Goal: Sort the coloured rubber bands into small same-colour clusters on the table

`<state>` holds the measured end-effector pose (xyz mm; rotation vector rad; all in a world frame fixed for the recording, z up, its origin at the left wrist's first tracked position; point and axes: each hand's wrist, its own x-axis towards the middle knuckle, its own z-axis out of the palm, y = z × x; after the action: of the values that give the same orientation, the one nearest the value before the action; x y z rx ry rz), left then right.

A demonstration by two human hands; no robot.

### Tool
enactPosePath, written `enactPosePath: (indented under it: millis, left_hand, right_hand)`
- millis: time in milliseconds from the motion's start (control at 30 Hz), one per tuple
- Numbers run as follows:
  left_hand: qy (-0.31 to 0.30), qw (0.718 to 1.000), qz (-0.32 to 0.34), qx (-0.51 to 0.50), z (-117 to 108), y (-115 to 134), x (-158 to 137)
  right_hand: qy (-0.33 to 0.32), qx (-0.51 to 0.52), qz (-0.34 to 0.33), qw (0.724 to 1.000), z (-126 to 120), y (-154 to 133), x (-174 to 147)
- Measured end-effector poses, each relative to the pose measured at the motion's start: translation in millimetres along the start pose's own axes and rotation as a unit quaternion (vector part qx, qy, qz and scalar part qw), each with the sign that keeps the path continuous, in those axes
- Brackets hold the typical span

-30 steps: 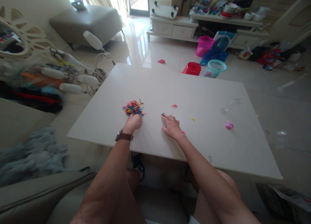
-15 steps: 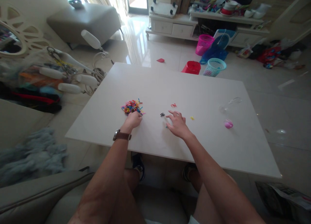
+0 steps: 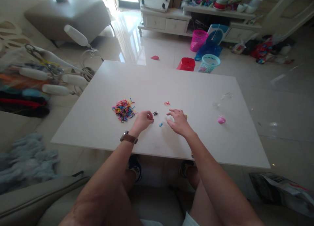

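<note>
At nine o'clock on the desk (image 3: pixel 196 88), most bands (image 3: pixel 123 110) lie piled, few apart; the left hand (image 3: pixel 144 121) pinches probably one, the right hand (image 3: pixel 179 122) spread, unladen.

The person's left hand (image 3: pixel 144 120) has come away from the heap of coloured elastic bands (image 3: pixel 123 110), which now lies at its ten o'clock with its near edge uncovered. I see its fingertips pinched on a tiny loop (image 3: pixel 153 121), just beside the black bands (image 3: pixel 155 113) at two o'clock. The right hand (image 3: pixel 178 121) has drifted toward three o'clock, fingers spread, baring a blue band (image 3: pixel 160 124) at its nine and partly covering a yellow piece (image 3: pixel 186 116).
</note>
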<state>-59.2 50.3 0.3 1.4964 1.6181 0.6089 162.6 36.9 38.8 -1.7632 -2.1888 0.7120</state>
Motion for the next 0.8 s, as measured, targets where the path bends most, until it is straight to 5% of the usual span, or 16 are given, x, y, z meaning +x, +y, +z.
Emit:
enactPosePath:
  millis: [200, 433, 600, 800]
  left_hand:
    - [-0.030, 0.998, 0.031, 0.053, 41.1, 2.7, 0.4]
    - [-0.011, 0.994, 0.053, 0.094, 52.6, 6.9, 1.0]
    - [0.019, 0.994, 0.053, 0.094, 35.7, 14.4, 0.0]
    - [0.110, 0.993, 0.006, 0.050, -14.5, 9.7, 1.5]
  right_hand:
    - [-0.010, -0.011, -0.001, 1.000, -1.7, 5.1, -6.5]
    - [-0.031, -0.013, -0.011, 0.999, 2.1, 6.1, -5.4]
    - [-0.051, -0.009, -0.024, 0.998, 9.7, -1.6, -1.9]
    - [-0.088, 0.018, -0.043, 0.995, 34.5, -23.2, 8.4]
